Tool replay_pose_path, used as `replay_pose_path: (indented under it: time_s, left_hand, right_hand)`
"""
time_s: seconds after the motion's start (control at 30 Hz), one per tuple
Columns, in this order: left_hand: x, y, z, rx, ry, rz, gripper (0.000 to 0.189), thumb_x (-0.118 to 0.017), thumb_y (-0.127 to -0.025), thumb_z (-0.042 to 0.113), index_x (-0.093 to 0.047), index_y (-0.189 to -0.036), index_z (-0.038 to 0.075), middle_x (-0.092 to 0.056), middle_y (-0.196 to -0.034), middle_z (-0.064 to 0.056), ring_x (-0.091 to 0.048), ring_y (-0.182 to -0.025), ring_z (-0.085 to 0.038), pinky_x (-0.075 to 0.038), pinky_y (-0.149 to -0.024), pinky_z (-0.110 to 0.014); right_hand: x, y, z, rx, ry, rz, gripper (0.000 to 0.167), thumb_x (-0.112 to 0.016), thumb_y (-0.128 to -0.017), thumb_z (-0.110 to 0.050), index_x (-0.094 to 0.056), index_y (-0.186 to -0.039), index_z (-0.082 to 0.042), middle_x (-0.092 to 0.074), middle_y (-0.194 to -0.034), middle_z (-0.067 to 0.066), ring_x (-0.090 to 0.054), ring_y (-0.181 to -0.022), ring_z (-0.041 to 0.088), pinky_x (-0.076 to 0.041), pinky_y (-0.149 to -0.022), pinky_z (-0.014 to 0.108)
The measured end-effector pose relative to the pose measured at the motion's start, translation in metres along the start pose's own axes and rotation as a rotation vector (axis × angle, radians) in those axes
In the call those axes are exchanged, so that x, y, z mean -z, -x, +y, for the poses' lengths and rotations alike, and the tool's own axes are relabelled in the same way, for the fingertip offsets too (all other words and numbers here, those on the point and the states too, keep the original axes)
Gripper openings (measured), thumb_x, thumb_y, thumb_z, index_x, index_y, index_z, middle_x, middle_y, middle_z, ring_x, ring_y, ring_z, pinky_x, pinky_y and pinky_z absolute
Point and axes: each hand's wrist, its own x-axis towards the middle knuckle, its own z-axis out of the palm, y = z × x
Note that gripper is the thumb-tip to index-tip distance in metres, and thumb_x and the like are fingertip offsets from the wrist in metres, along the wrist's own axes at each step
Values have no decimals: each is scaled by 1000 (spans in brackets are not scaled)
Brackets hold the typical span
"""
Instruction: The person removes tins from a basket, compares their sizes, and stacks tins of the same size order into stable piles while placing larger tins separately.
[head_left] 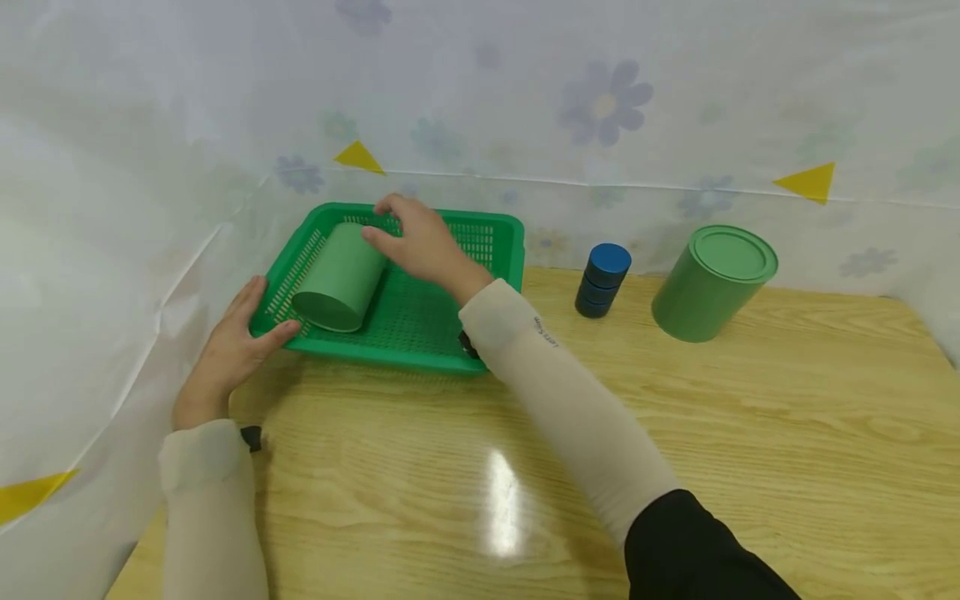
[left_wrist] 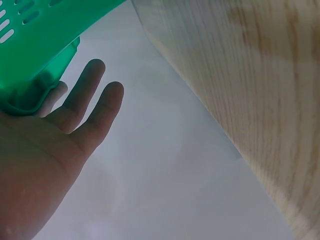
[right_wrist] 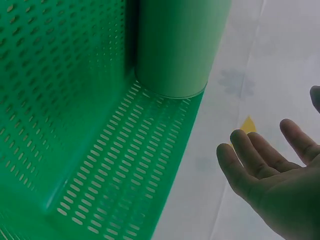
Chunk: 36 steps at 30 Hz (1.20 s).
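A green plastic basket (head_left: 397,357) stands on the table, with a green canister (head_left: 341,275) lying in its left part. My left hand (head_left: 228,346) rests against the basket's front left corner, thumb at the front rim and fingers along the left side. In the left wrist view its outer fingers (left_wrist: 102,112) are straight and spread beside the corner. Over the basket hovers my right hand (head_left: 431,246), its fingers loosely bent near the canister's upper end. The right wrist view shows that hand (right_wrist: 285,187) holding nothing, apart from the canister (right_wrist: 175,50).
Right of the basket, a small dark blue ribbed cylinder (head_left: 602,279) stands upright on the wooden table (head_left: 525,467). Further right is a second green canister (head_left: 712,283), upright with its lid on top. Flower-patterned white sheeting (head_left: 480,92) hangs behind and along the left.
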Motion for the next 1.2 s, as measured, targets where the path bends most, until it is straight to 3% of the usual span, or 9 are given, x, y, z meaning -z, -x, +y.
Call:
replay_pose_path:
  time_s: [0.13,0.27,0.37,0.67,0.77,0.93,1.0,1.2]
  left_hand:
    - [-1,-3,1,-5,-1,-5,92,-59,-101,45,-2,-163,10,2,-168,-16,1,-151,-44,-7,-116,-67]
    - [-1,-6,1,-9,-3,-7,92,-59,-101,45,-2,-164,12,3,-168,-15,1,-151,-43,-7,-116,-67]
    - [0,-6,-3,-4,-12,-10,91,-59,-101,46,-1,-164,12,3,-168,-15,0,-151,-45,-8,-115,-68]
    - [7,3,-1,-1,-30,-27,92,-58,-102,44,0,-163,8,3,-167,-20,0,-150,-48,-7,-115,-69]
    - [6,4,1,-10,-23,-29,91,-59,-102,43,-1,-163,7,3,-167,-21,0,-150,-48,-7,-115,-68]
    - [5,3,1,-18,-13,-21,91,-59,-101,43,-1,-163,9,2,-167,-19,0,-150,-47,-6,-115,-68]
    - [5,3,0,-18,-12,-18,91,-59,-101,42,-2,-163,9,2,-167,-19,0,-150,-47,-6,-115,-68]
    - [6,6,-2,-5,-17,-26,91,-59,-101,43,-1,-163,12,3,-168,-18,0,-150,-47,-7,-114,-69]
  right_hand:
    - [-3,-9,5,-87,18,-63,57,-51,-105,-46,-42,-151,-14,-45,-152,6,-45,-135,21,-43,-103,37]
    - [-9,-21,7,-203,9,-157,76,-49,-105,-49,-15,-163,-14,-32,-161,9,-38,-142,23,-39,-109,40]
    - [-19,-30,7,-272,-31,-201,87,-48,-104,-51,3,-164,-14,-25,-165,9,-33,-146,25,-36,-113,41]
    - [-59,-43,-3,-433,-204,-262,98,-48,-102,-57,21,-160,-19,-7,-169,7,-27,-149,25,-31,-116,38]
    - [-67,-44,-9,-486,-221,-259,102,-49,-100,-59,25,-158,-20,-6,-169,7,-28,-149,26,-32,-115,37]
    - [-80,-52,-13,-566,-195,-202,111,-57,-94,-64,24,-159,-24,-21,-166,8,-34,-146,25,-39,-111,37]
    - [-84,-56,-12,-593,-207,-191,116,-61,-91,-65,25,-158,-24,-17,-167,6,-31,-147,24,-39,-111,37]
    - [-88,-63,1,-648,-344,-181,123,-76,-86,-53,18,-161,-26,-11,-167,5,-36,-143,27,-42,-106,39]
